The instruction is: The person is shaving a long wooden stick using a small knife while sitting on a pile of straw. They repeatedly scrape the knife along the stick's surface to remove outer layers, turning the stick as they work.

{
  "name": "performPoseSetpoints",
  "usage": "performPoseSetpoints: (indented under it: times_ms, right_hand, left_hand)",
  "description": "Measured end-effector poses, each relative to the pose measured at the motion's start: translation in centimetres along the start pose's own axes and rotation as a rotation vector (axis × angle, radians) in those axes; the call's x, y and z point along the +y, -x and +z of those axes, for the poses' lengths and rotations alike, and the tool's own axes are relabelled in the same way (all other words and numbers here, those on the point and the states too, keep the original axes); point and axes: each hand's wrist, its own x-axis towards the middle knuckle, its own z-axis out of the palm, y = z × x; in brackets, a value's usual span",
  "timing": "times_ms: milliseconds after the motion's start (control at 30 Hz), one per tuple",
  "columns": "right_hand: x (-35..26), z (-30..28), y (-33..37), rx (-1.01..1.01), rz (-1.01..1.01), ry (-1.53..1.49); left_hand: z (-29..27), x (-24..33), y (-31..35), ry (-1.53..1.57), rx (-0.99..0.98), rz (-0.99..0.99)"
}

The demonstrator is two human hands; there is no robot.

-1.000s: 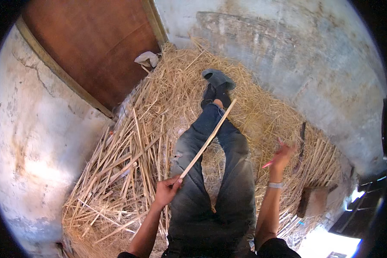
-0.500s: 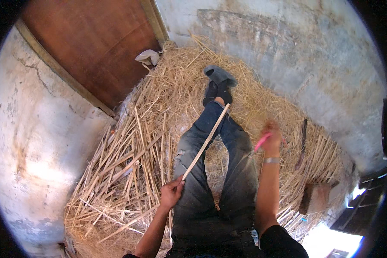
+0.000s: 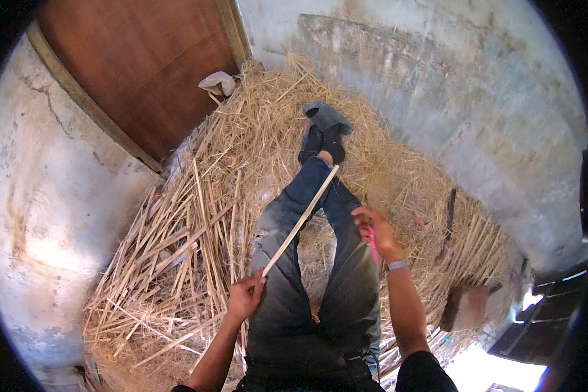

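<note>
My left hand (image 3: pixel 245 297), beside my left thigh, pinches the lower end of a long pale split-wood or bamboo strip (image 3: pixel 297 225). The strip slants up across my legs, its far end near my crossed ankles. Over my right knee, my right hand (image 3: pixel 379 232) has its fingers partly curled. A narrow bright pink thing (image 3: pixel 372 245) shows at its palm side; I cannot make out its kind.
Many loose strips (image 3: pixel 183 242) lie piled on my left. Straw-like shavings (image 3: pixel 261 111) cover the floor around my feet. A dark curved tool (image 3: pixel 447 222) and a brown block (image 3: pixel 464 307) are on my right. Walls (image 3: pixel 438 85) and a brown door (image 3: pixel 144 59) stand close.
My right hand has come left and down from over the shavings to my right knee, the pink thing moving with it. My left hand still holds the strip. The view has shifted slightly.
</note>
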Motion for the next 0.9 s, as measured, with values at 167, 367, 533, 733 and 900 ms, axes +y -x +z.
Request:
performPoseSetpoints:
  times_ms: [167,367,533,733,900]
  right_hand:
    - [3.0,4.3,-5.3,0.054,-0.231,0.334]
    - [2.4,9.6,-6.2,0.252,-0.355,0.891]
    - [3.4,9.5,-7.2,0.321,-0.609,1.13]
    - [1.4,9.1,-7.4,0.295,-0.611,1.239]
    - [1.0,9.4,-8.1,0.334,-0.557,1.275]
  left_hand:
    - [-1.8,0.7,0.5,-0.036,-0.121,-0.123]
    - [-2.0,-3.8,3.2,0.089,-0.137,-0.242]
    - [-1.2,-5.0,3.6,0.157,-0.092,-0.184]
    - [-2.2,-5.0,3.2,0.126,-0.143,-0.228]
    - [-2.2,-4.8,3.1,-0.078,-0.079,-0.089]
